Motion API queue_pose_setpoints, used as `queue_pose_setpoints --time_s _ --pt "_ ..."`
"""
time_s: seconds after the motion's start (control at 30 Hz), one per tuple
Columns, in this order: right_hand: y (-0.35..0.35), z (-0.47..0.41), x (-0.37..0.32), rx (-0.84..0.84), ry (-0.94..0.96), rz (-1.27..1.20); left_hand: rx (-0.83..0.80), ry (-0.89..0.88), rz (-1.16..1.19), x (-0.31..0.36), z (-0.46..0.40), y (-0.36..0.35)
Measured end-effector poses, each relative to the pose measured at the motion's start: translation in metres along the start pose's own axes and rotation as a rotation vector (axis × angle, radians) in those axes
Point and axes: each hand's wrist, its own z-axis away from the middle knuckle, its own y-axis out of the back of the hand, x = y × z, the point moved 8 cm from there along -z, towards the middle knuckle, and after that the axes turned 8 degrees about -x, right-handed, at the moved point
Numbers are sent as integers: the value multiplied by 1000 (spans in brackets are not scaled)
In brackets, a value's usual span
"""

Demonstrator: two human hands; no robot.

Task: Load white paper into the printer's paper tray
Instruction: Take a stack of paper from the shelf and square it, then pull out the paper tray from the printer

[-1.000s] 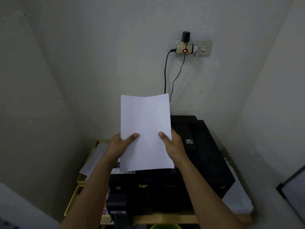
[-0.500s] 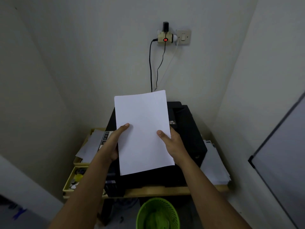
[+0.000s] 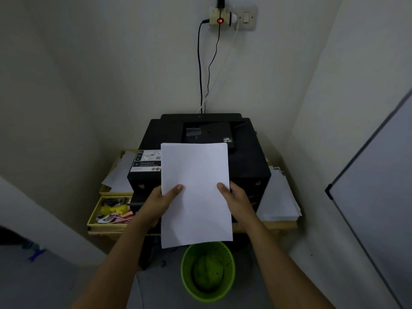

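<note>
- White sheets of plain paper [image 3: 196, 192] are held upright-ish in front of the person, above the front half of the black boxy printer [image 3: 200, 161], covering part of its top and front.
- Left hand [image 3: 159, 202] grips the paper's left edge, thumb lying across the front face, fingers hidden behind the sheet.
- Right hand [image 3: 237, 200] grips the right edge the same way, thumb on the front, fingers behind.
- Black printer sits on a pale wooden table [image 3: 278, 225] in a corner of 2 white walls; whether its paper tray is open cannot be told.
- Loose white papers [image 3: 278, 197] lie stacked on the table just right of the printer, more [image 3: 119, 175] on its left.
- Yellow tray [image 3: 111, 211] of small mixed items sits left of the printer.
- Green mesh waste bin [image 3: 208, 270] stands on the floor below the paper's lower edge.
- Black cables [image 3: 200, 63] run from a wall socket adapter [image 3: 219, 17] with a red light down behind the printer.
</note>
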Motion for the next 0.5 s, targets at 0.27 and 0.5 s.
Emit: queue_pose_setpoints --time_s 0.27,0.5 --pt "-5 14 65 73 -100 5 -4 77 -158 -51 21 12" --pt "11 4 148 200 -182 -35 -96 64 -558 -122 21 41"
